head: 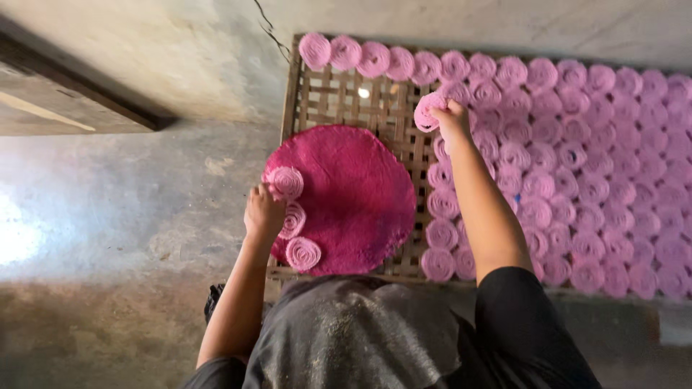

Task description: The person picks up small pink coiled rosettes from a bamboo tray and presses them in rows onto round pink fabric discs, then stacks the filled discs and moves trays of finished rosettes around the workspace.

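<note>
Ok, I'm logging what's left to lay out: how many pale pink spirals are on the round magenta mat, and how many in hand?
On the round magenta mat: 3 pale pink spirals
In the right hand: 1 pale pink spiral
Total: 4

This looks like a small cottage workshop for hand-made food, set on the ground of a plain yard or shed. A woven bamboo drying rack (339, 97) lies flat on the bare concrete floor (108, 216), and from twelve to three o'clock it is packed with rows of pink spiral discs (591, 166) laid out side by side. A round magenta mat (353, 194) sits at the centre, and a rough plastered wall (180, 50) runs along eleven o'clock
</note>
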Demonstrator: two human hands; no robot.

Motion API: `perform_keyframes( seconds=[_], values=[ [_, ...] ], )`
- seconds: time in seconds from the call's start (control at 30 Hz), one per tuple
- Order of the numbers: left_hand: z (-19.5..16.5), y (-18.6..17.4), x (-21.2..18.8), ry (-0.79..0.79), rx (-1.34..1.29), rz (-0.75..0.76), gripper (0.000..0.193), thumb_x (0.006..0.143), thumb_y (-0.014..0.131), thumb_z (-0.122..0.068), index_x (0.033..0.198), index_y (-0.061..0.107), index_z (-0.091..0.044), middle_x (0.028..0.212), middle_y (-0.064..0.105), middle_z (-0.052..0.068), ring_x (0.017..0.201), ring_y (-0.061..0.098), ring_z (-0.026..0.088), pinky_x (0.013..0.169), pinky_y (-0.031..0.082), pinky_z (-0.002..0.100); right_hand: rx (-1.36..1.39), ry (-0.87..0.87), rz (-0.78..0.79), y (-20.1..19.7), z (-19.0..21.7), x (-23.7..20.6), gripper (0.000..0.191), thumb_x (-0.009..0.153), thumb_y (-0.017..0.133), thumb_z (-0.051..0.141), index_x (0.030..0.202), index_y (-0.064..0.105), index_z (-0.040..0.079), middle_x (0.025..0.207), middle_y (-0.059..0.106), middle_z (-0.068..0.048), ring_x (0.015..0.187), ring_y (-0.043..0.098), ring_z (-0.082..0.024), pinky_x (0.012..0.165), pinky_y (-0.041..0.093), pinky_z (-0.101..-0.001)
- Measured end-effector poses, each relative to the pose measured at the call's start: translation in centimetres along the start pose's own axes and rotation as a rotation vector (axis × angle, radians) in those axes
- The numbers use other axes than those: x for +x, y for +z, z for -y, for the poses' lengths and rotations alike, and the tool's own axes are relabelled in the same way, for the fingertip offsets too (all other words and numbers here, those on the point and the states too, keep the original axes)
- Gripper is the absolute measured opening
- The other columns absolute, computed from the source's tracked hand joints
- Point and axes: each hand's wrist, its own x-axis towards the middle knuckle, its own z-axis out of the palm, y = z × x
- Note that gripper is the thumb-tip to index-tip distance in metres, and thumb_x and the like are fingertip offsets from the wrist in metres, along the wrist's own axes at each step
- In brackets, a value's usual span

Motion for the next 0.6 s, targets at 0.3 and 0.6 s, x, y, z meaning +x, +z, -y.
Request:
perform_keyframes(
  seconds=[0.3,0.6],
  values=[
    [-0.1,1.9,2.7,-0.161,-0.370,-0.074,0.043,0.085,0.073,-0.013,0.124,0.057,-0.005,0.093,0.072,0.016,0.084,0.072,0.033,0.077,0.058,0.043,-1.062,-0.403,-0.228,2.5,-0.4,5.2,0.036,0.077,0.082,0.011,0.109,0.068,0.002,0.099,0.070,-0.016,0.094,0.066,-0.036,0.082,0.053,-0.0480],
    [-12.4,0.7,6.0,0.041,-0.627,0.034,0.047,0.090,0.069,-0.006,0.134,0.053,-0.005,0.116,0.070,0.016,0.096,0.072,0.022,0.078,0.064,0.033,0.134,0.404,0.616,10.1,2.3,-3.3,0.038,0.098,0.062,0.036,0.105,0.072,0.001,0.098,0.077,-0.013,0.082,0.075,-0.023,0.078,0.063,-0.0361]
  ],
)
